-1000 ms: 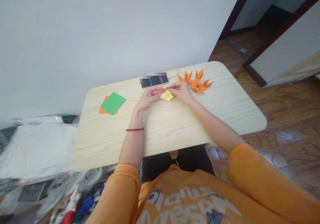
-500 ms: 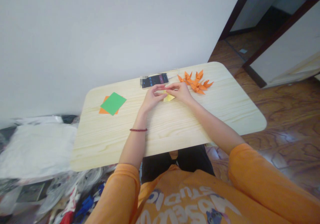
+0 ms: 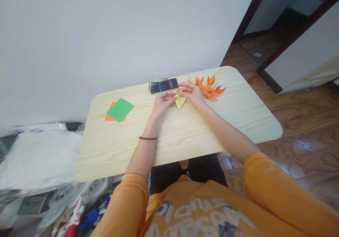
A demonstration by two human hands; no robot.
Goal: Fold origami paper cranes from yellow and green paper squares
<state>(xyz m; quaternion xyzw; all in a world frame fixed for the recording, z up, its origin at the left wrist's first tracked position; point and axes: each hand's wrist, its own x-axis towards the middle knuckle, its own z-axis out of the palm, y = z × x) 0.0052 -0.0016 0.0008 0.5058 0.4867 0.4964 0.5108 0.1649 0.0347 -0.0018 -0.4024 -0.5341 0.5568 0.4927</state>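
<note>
A small folded yellow paper (image 3: 180,101) lies on the light wooden table (image 3: 185,131) between my two hands. My left hand (image 3: 162,102) pinches its left edge with fingertips together. My right hand (image 3: 192,93) rests on its right side, fingers curled over the top of the paper. Both hands sit just in front of a black phone (image 3: 164,86) lying flat near the table's far edge.
Several folded orange paper figures (image 3: 210,87) lie right of my right hand. A green sheet (image 3: 120,109) on an orange sheet sits at the table's left. Clutter and white bags (image 3: 37,159) fill the floor on the left. A doorway (image 3: 278,28) opens at the right.
The yellow paper has turned from a flat diamond to a narrower shape pointing toward me. Both hands have shifted slightly toward the phone while staying on the paper.
</note>
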